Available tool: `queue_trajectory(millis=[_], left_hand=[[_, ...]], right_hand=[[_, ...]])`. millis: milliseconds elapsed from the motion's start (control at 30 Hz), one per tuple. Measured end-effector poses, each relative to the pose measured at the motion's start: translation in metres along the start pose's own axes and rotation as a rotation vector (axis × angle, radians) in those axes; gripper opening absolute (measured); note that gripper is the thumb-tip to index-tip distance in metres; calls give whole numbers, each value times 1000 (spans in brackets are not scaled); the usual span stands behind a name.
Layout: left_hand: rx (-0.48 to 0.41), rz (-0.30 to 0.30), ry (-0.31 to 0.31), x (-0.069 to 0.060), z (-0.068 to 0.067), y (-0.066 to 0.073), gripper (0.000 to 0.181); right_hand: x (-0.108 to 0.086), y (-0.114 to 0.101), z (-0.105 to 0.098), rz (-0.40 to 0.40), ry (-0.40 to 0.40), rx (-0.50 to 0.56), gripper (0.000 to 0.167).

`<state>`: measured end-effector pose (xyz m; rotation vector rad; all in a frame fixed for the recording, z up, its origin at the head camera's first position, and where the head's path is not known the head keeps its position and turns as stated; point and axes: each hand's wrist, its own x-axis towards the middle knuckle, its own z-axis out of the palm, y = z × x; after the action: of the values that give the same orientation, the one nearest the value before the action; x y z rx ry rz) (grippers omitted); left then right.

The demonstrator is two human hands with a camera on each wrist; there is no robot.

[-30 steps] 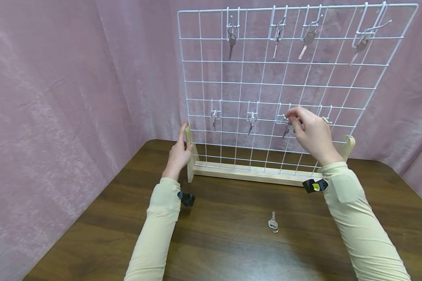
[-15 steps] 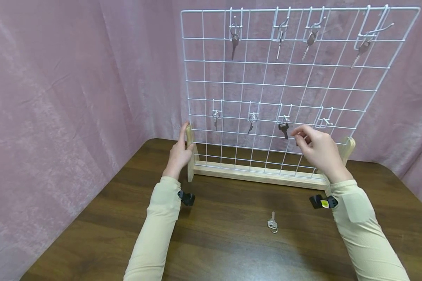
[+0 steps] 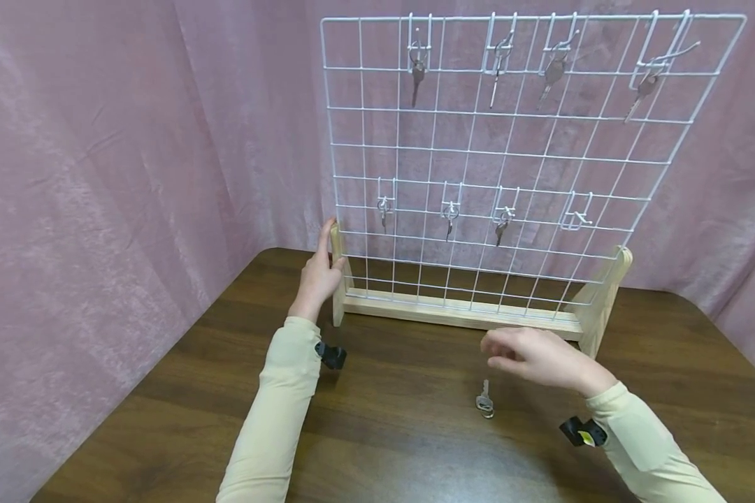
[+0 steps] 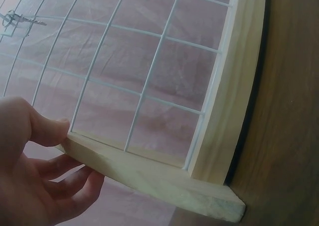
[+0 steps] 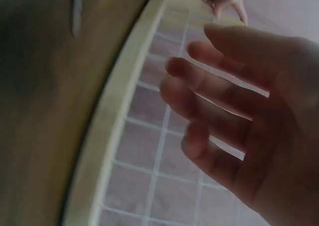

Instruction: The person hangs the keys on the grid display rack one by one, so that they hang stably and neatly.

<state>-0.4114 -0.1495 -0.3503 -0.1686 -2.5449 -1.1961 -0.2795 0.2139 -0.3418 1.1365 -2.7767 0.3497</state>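
My left hand (image 3: 317, 281) holds the left wooden upright (image 4: 149, 178) of a stand, thumb on one side and fingers on the other, as the left wrist view shows. The stand carries a white wire grid (image 3: 509, 150). My right hand (image 3: 541, 358) hovers over the table near the grid's base, fingers loosely bent, with nothing between them in the right wrist view. Just below and left of its fingertips, a silver key (image 3: 485, 402) with a small ring lies on the tabletop. A dark key (image 3: 501, 230) hangs on the third lower hook.
Several more keys hang from the upper hooks, among them a key (image 3: 418, 73) at the left. The lower right hook (image 3: 579, 218) bears no key. A wooden base bar (image 3: 459, 313) joins the uprights on the brown table (image 3: 390, 433). Pink curtains (image 3: 163, 175) stand behind.
My right hand has let go of the dark key at the third lower hook and come down toward the table. That key swung and stays hanging. My left hand keeps its place.
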Motion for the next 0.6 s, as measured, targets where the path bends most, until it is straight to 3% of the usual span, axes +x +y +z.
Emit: queue_trajectory(millis=[233, 600], left_hand=[[-4, -5, 0, 1, 0, 0, 78], [14, 3, 7, 1, 1, 0, 78]], right_hand=[[-2, -1, 11, -42, -97, 134, 12], [0, -2, 28, 8, -276, 140, 27]])
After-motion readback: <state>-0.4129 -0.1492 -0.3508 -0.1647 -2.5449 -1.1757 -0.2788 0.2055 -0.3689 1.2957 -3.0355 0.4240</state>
